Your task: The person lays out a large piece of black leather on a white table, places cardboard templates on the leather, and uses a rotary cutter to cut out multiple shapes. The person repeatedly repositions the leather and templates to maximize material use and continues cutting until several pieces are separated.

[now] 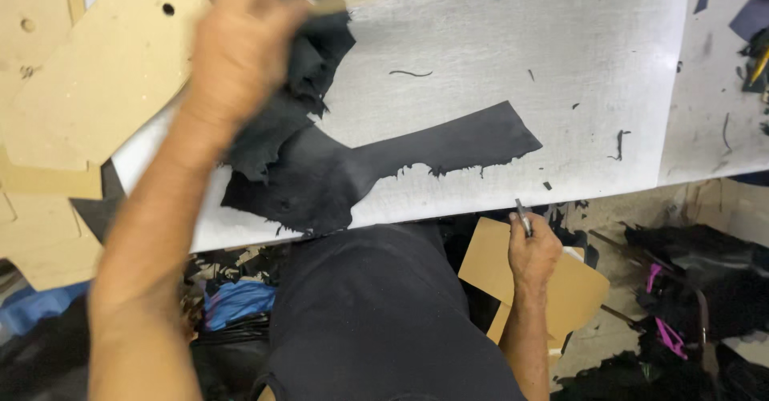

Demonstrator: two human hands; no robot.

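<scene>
My left hand [240, 40] is raised over the white cutting table [497, 40] at the upper left, blurred, gripping a bunch of black leather [320, 56] together with a thin light strip. More of the black leather piece [384, 161] lies flat on the table, one arm of it stretching right with a ragged lower edge. My right hand [533, 249] hangs below the table's front edge, closed around a small slim knife [522, 215] with its tip pointing up.
Tan cardboard patterns [88, 80] with punched holes lie at the left. Another tan pattern [561, 281] sits below the table beside my right hand. Black scraps and a blue bag [236, 301] litter the floor. Small leather slivers [618, 143] dot the table.
</scene>
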